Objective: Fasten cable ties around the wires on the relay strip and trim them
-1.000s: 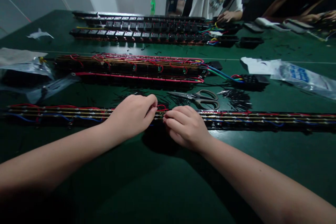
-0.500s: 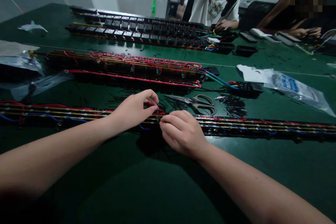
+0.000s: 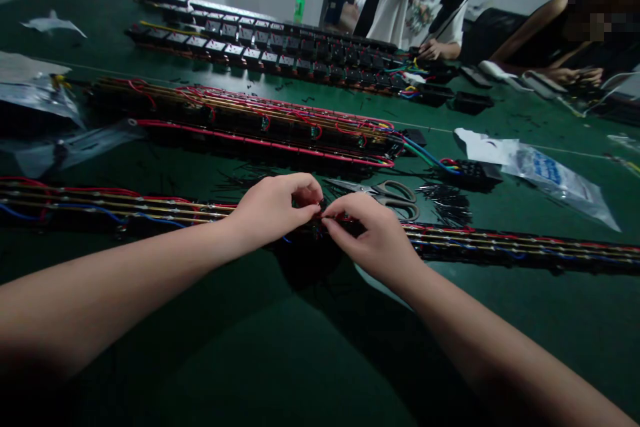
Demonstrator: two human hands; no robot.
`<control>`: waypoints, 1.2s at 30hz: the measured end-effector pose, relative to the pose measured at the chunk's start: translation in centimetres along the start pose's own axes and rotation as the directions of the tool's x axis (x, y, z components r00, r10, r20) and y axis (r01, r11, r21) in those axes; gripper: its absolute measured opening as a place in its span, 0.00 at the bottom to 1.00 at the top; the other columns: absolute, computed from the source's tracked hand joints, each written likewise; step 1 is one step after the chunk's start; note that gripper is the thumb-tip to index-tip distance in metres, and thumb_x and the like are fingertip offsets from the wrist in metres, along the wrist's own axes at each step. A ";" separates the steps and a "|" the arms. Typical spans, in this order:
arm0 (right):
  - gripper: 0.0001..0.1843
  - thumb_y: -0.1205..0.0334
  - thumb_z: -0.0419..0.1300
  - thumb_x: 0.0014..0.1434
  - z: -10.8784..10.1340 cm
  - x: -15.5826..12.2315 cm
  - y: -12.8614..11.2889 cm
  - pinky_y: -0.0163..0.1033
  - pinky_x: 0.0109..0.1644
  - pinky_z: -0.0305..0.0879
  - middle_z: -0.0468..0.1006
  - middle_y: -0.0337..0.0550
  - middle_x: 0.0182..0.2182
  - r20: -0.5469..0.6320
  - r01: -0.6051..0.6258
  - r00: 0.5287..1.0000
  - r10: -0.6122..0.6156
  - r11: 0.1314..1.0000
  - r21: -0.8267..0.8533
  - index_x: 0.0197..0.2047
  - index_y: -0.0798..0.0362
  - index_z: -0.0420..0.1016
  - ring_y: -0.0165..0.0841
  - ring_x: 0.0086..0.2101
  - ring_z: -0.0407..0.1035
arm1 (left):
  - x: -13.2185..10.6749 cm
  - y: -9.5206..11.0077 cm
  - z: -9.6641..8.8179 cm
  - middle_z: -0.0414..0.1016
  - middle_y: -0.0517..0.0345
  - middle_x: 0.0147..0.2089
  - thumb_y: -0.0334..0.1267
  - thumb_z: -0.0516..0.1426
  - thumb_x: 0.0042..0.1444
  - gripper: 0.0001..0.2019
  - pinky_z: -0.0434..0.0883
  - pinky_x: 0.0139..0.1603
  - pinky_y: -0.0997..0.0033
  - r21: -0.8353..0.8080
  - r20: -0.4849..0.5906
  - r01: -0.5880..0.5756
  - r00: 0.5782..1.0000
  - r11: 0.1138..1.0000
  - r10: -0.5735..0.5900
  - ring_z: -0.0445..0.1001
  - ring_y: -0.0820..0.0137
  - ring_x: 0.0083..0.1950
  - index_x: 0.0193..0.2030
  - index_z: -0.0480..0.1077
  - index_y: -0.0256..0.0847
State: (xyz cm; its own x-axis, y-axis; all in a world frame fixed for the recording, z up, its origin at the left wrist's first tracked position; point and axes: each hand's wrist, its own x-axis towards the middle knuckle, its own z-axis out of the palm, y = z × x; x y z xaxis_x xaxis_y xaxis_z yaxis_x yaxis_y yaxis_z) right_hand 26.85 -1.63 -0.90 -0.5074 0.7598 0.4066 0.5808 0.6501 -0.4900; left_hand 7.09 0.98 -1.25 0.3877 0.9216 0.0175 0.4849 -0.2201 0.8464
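Observation:
A long black strip (image 3: 480, 240) with brass-coloured rails and red and blue wires runs across the table before me. Over its middle, my left hand (image 3: 280, 207) is closed in a pinch, thumb against fingertips. My right hand (image 3: 377, 230) pinches from the other side, its fingertips almost meeting those of the left. Whatever lies between the fingers is too small and dark to make out. Just behind my right hand lie scissors (image 3: 395, 195) with dark handles, partly covered by it. A pile of thin black strips (image 3: 447, 203) sits right of the scissors.
Beyond lies a wired bar (image 3: 240, 113) with red cables and a black connector (image 3: 475, 173). Farther back are rows of black socket strips (image 3: 260, 47). Plastic bags (image 3: 565, 173) lie right and left on the green table (image 3: 200, 360). A co-worker's hand (image 3: 437, 50) rests at the far side.
My right hand has risen from the strip's near edge, its fingers now in a pinch beside my left fingertips. Both hands appear slightly further right; the view has tilted a little.

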 end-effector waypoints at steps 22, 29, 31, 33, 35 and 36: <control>0.04 0.72 0.63 0.58 0.3 0.2 1.0 0.37 0.37 0.66 0.80 0.41 0.29 -0.045 -0.036 0.998 0.038 0.998 0.050 0.34 0.56 0.79 0.32 0.33 0.71 | -0.8 -0.3 0.9 0.79 0.67 0.35 0.32 0.57 0.57 0.06 0.63 0.40 0.69 0.335 -0.081 -0.149 0.979 0.930 0.186 0.73 0.69 0.39 0.37 0.76 0.46; 0.03 0.72 0.64 0.58 0.6 0.2 1.2 0.37 0.37 0.65 0.81 0.42 0.30 -0.052 -0.025 0.998 0.028 0.999 0.046 0.35 0.58 0.80 0.32 0.32 0.71 | -0.9 -0.2 0.8 0.80 0.63 0.36 0.31 0.57 0.58 0.07 0.64 0.41 0.68 0.367 -0.077 -0.184 0.971 0.912 0.227 0.74 0.68 0.40 0.37 0.76 0.45; 0.03 0.72 0.64 0.58 0.6 0.3 1.2 0.37 0.37 0.65 0.81 0.42 0.30 -0.046 -0.025 0.999 0.027 0.999 0.044 0.35 0.58 0.80 0.32 0.32 0.71 | -0.9 -0.2 0.8 0.80 0.63 0.36 0.31 0.57 0.58 0.07 0.64 0.40 0.68 0.371 -0.076 -0.199 0.967 0.907 0.243 0.74 0.68 0.39 0.37 0.77 0.44; 0.03 0.72 0.64 0.57 0.5 0.3 1.2 0.37 0.37 0.65 0.80 0.42 0.29 -0.035 -0.032 0.999 0.033 0.999 0.042 0.35 0.57 0.80 0.32 0.32 0.71 | -0.9 -0.2 0.8 0.79 0.63 0.36 0.30 0.58 0.58 0.06 0.64 0.40 0.69 0.368 -0.074 -0.214 0.963 0.905 0.257 0.73 0.68 0.39 0.38 0.77 0.43; 0.03 0.72 0.64 0.58 0.4 0.3 1.1 0.37 0.36 0.65 0.80 0.41 0.30 -0.029 -0.036 0.999 0.037 0.998 0.045 0.35 0.57 0.79 0.32 0.32 0.71 | -0.9 -0.1 0.7 0.80 0.63 0.36 0.30 0.58 0.58 0.06 0.64 0.40 0.70 0.354 -0.073 -0.225 0.961 0.908 0.266 0.74 0.69 0.39 0.38 0.77 0.43; 0.03 0.72 0.64 0.58 0.3 0.3 1.1 0.37 0.36 0.64 0.80 0.41 0.29 -0.025 -0.038 0.999 0.039 0.998 0.046 0.35 0.57 0.79 0.32 0.32 0.71 | -0.9 -0.1 0.7 0.80 0.63 0.36 0.30 0.59 0.58 0.06 0.64 0.40 0.70 0.345 -0.074 -0.229 0.960 0.910 0.270 0.74 0.70 0.40 0.38 0.77 0.43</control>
State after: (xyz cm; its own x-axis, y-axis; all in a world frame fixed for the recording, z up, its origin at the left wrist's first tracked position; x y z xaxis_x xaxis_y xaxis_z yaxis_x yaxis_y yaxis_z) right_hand 27.12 -0.66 -1.59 -0.4681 0.7847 0.4064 0.5695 0.6196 -0.5402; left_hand 7.24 -0.07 -1.70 0.4448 0.8492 0.2847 0.6230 -0.5217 0.5828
